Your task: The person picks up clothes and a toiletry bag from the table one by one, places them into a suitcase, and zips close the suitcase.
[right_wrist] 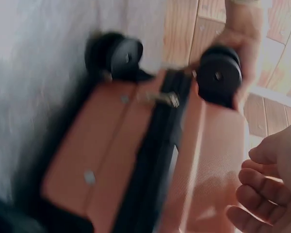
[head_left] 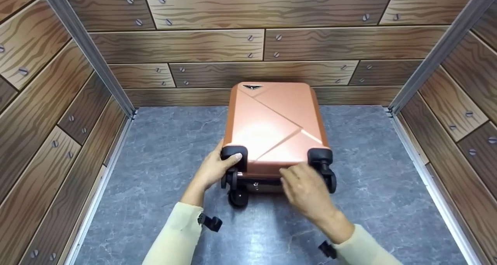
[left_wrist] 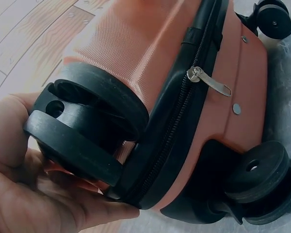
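Note:
A rose-gold hard-shell suitcase point(head_left: 271, 117) lies flat on the floor, its black wheels toward me. With the thumb on the black corner guard, my left hand point(head_left: 213, 168) grips the near left corner beside a double wheel point(left_wrist: 87, 116). A black zipper point(left_wrist: 169, 131) runs round the side, and its silver zipper pull point(left_wrist: 211, 81) hangs near that corner. My right hand point(head_left: 306, 191), blurred, is at the wheel end near the right wheel point(head_left: 330, 179). Its fingers point(right_wrist: 262, 194) are loosely bent and hold nothing in the right wrist view.
Grey marbled floor point(head_left: 167, 140) surrounds the suitcase. Walls printed with wooden planks point(head_left: 248, 43) stand behind and on both sides, with metal corner posts point(head_left: 89, 51) between them. The suitcase's far end is close to the back wall.

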The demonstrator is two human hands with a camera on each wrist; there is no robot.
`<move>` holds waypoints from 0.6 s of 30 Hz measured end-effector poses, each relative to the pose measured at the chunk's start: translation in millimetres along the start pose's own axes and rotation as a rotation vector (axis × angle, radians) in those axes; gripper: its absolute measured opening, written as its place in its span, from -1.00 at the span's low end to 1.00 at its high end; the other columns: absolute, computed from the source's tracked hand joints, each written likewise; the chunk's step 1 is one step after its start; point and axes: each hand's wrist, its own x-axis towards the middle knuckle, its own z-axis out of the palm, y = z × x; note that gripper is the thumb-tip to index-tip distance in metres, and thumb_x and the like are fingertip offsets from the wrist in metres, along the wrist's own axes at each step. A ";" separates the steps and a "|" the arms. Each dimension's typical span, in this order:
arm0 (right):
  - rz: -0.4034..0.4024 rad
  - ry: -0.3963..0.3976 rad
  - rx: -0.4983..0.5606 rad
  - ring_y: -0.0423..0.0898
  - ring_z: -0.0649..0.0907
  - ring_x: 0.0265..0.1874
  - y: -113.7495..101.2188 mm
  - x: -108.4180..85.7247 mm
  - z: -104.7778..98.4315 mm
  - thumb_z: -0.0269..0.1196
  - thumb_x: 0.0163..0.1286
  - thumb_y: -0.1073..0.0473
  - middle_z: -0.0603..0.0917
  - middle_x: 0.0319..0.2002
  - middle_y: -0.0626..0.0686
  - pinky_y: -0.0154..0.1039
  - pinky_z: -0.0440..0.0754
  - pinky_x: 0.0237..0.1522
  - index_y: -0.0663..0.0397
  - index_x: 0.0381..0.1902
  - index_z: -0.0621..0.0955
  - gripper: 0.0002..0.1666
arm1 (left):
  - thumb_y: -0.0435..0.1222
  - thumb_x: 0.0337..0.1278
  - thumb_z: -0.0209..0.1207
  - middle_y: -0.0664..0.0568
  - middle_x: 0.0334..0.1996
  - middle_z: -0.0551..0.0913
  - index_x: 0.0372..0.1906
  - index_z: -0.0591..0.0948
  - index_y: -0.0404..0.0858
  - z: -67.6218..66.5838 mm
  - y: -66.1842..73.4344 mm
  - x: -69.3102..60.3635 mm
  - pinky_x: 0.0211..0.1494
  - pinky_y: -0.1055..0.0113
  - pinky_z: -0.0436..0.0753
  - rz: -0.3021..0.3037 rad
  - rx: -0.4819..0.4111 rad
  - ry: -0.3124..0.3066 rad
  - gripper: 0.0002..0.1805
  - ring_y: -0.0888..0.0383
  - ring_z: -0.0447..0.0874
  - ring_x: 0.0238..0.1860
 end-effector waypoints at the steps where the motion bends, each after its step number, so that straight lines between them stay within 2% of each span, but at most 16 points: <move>1: -0.004 0.023 -0.010 0.02 0.65 -0.29 5.8 1.2 -4.2 0.40 0.30 0.29 0.72 -0.29 0.07 -0.09 0.68 -0.23 0.25 -0.10 0.75 -0.78 | 0.12 0.30 0.36 -0.33 0.55 0.35 0.72 0.06 -0.16 0.6 -0.2 -0.3 0.55 -0.20 0.35 -0.003 0.001 0.002 0.09 -0.25 0.42 0.48; 3: 0.026 0.034 -0.016 0.11 0.66 -0.23 17.8 3.2 -12.0 0.39 0.33 0.26 0.71 -0.24 0.12 0.02 0.66 -0.14 0.25 -0.10 0.74 -0.78 | 0.12 0.31 0.35 -0.33 0.56 0.34 0.72 0.06 -0.17 2.1 -0.2 -1.5 0.56 -0.21 0.34 -0.004 0.000 0.010 0.09 -0.26 0.41 0.49; 5: 0.101 0.001 -0.014 0.23 0.65 -0.10 30.5 5.5 -17.5 0.41 0.37 0.15 0.70 -0.13 0.19 0.16 0.62 0.01 0.20 -0.10 0.71 -0.75 | 0.12 0.31 0.35 -0.34 0.56 0.34 0.72 0.07 -0.19 2.6 0.0 -2.8 0.57 -0.20 0.32 -0.005 0.002 0.024 0.08 -0.25 0.39 0.51; 8: 0.271 -0.134 0.024 0.40 0.52 0.27 48.2 6.3 -23.2 0.47 0.35 -0.07 0.60 0.22 0.31 0.44 0.41 0.33 0.14 0.09 0.65 -0.48 | 0.13 0.34 0.32 -0.35 0.54 0.36 0.71 0.09 -0.22 3.2 1.6 -8.0 0.55 -0.21 0.35 -0.001 0.041 0.045 0.05 -0.27 0.40 0.50; 11: 0.438 -0.315 0.081 0.46 0.17 0.57 63.0 4.0 -23.9 0.46 0.32 -0.27 0.29 0.57 0.33 0.58 0.07 0.48 0.06 0.43 0.50 -0.11 | 0.16 0.36 0.27 -0.36 0.53 0.37 0.71 0.09 -0.19 3.8 4.3 -16.2 0.48 -0.22 0.44 0.010 0.109 0.058 0.03 -0.28 0.44 0.47; 12: 0.482 -0.369 0.108 0.45 0.06 0.62 66.7 2.6 -23.2 0.45 0.31 -0.33 0.17 0.64 0.32 0.60 0.03 0.48 0.03 0.53 0.41 0.00 | 0.17 0.37 0.26 -0.36 0.52 0.38 0.72 0.08 -0.17 4.0 5.1 -19.4 0.46 -0.23 0.46 0.019 0.131 0.061 0.03 -0.28 0.46 0.46; 15: 0.557 -0.479 0.177 0.39 -0.13 0.67 73.9 -2.1 -19.9 0.38 0.30 -0.46 -0.08 0.72 0.24 0.61 0.10 0.44 0.00 0.68 0.21 0.22 | 0.19 0.34 0.29 -0.33 0.56 0.34 0.73 0.05 -0.13 5.4 6.3 -29.2 0.48 -0.25 0.43 0.055 0.167 0.068 0.07 -0.29 0.41 0.49; 18: 0.575 -0.498 0.223 0.36 -0.16 0.68 76.1 -5.1 -16.9 0.38 0.29 -0.48 -0.15 0.73 0.20 0.61 0.29 0.34 0.00 0.71 0.14 0.28 | 0.18 0.22 0.39 -0.30 0.62 0.22 0.74 -0.01 -0.12 7.5 4.9 -37.7 0.57 -0.28 0.29 0.081 0.167 0.066 0.19 -0.30 0.27 0.57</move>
